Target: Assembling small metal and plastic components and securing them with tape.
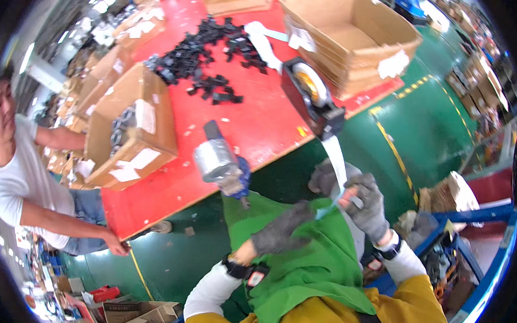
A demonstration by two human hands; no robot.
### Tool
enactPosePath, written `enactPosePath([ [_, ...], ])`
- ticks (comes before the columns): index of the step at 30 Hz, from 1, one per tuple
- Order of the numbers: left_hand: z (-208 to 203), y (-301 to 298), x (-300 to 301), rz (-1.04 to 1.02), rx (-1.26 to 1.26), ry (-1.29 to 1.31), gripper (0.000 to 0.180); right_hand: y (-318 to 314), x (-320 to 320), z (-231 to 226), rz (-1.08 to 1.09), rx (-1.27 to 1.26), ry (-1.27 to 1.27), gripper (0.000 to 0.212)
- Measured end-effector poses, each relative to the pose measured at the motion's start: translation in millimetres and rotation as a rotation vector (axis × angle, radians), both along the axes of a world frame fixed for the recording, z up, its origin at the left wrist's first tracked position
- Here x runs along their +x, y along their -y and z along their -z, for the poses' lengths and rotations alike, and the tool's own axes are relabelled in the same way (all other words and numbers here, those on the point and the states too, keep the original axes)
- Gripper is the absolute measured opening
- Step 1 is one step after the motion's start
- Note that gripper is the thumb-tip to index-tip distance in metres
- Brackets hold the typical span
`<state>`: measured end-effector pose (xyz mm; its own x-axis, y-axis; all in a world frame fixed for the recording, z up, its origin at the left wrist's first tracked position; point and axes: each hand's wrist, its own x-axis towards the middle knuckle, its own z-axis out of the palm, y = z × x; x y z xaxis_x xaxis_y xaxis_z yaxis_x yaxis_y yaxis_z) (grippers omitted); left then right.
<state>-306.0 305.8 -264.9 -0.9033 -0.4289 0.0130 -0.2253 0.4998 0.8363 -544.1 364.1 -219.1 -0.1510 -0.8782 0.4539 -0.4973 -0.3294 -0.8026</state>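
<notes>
My right hand (369, 207), in a grey glove with pale fingertips, is closed on a whitish strip (336, 162). The strip hangs from a black tabletop dispenser (324, 115) holding a roll with a yellow core (309, 86). A bluish end of the strip (325, 210) reaches toward my left hand (281, 229). That grey-gloved hand is held low over my green apron (299, 279), fingers stretched out and thumb apart. Its fingertips are at or very near the strip's end; whether they touch is unclear. A roll of clear tape (213, 161) in a blue-handled holder lies at the table's near edge.
Small black parts (197, 55) are heaped on the red table (202, 118). An open carton (350, 44) stands at the far right; another (135, 133), with dark parts inside, at left. A co-worker (43, 192) stands at the left. A blue-framed rack (468, 257) is beside me at right.
</notes>
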Motion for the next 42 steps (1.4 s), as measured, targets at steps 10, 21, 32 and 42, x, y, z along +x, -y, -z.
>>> enactPosePath([
  [10,-140,152,140,-0.815,0.158,-0.193,0.021,38,13,8,-0.204,0.132,0.109,0.016],
  [21,-37,316,67,-0.291,-0.912,0.214,0.035,49,25,0,-0.136,0.290,0.040,0.013],
  [32,-139,197,90,-0.927,0.072,-0.353,0.022,89,35,-46,-0.120,0.306,0.338,0.012],
  [42,-136,14,44,-1.017,0.275,-0.533,0.026,102,125,-80,-0.268,-0.101,0.388,0.011],
])
